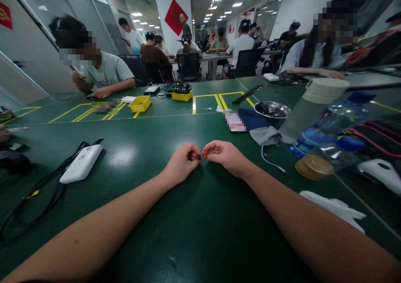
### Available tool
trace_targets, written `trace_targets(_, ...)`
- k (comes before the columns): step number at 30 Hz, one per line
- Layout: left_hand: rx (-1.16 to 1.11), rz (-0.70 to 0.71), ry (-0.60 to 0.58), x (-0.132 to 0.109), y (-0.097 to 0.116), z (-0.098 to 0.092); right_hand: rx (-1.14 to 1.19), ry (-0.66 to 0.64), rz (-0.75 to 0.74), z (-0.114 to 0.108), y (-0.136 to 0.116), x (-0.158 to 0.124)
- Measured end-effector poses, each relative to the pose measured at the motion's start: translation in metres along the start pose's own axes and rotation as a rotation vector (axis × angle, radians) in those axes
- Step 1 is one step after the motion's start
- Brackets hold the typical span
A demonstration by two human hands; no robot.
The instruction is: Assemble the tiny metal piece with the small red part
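Note:
Both my hands are close together over the green table (188,216), fingertips nearly meeting. My left hand (181,164) is closed in a pinch on a small dark piece (198,157), mostly hidden by the fingers. A small orange piece (205,154) shows at the fingertips of my right hand (225,156), which is pinched on it. The two pieces are too small for me to tell their kind, and I cannot tell whether they touch.
Left lies a white power bank (82,162) with black cables (56,195). To the right are a metal bowl (272,108), a tall cup (308,107), plastic bottles (332,120) and white tissue (333,205). Yellow trays (140,104) stand farther back. A person (103,67) sits across the table.

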State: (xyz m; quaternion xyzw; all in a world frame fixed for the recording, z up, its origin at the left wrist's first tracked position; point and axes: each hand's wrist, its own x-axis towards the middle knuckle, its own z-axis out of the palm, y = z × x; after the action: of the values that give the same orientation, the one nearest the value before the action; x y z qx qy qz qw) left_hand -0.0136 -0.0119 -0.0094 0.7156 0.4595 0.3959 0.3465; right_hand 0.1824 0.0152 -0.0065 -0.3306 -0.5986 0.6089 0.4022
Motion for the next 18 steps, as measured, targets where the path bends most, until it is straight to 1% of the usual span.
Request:
trace_targets(3,0.036,-0.009,-0.016,0.0000,0.0036,-0.0004,-0.001,0.004,0.004,0.0003,-0.0002,0.0004)
trace_targets(5,0.002,-0.011,-0.042,0.0002,0.0060,-0.0005,0.002,0.005,0.006,0.0006,-0.0009,0.0002)
trace_targets(8,-0.125,-0.031,-0.101,0.0012,0.0085,-0.0015,0.009,0.008,0.013,0.0005,-0.0016,-0.0005)
trace_targets(11,-0.265,-0.107,-0.137,0.0026,0.0101,-0.0039,0.023,0.022,0.022,-0.0006,-0.0008,-0.0008)
trace_targets(14,-0.372,-0.182,-0.103,0.0034,0.0107,-0.0061,0.026,0.023,0.027,-0.0017,0.0008,-0.0008)
trace_targets(18,-0.527,-0.239,-0.050,0.0035,0.0098,-0.0068,0.008,0.021,0.023,-0.0019,0.0014,-0.0002)
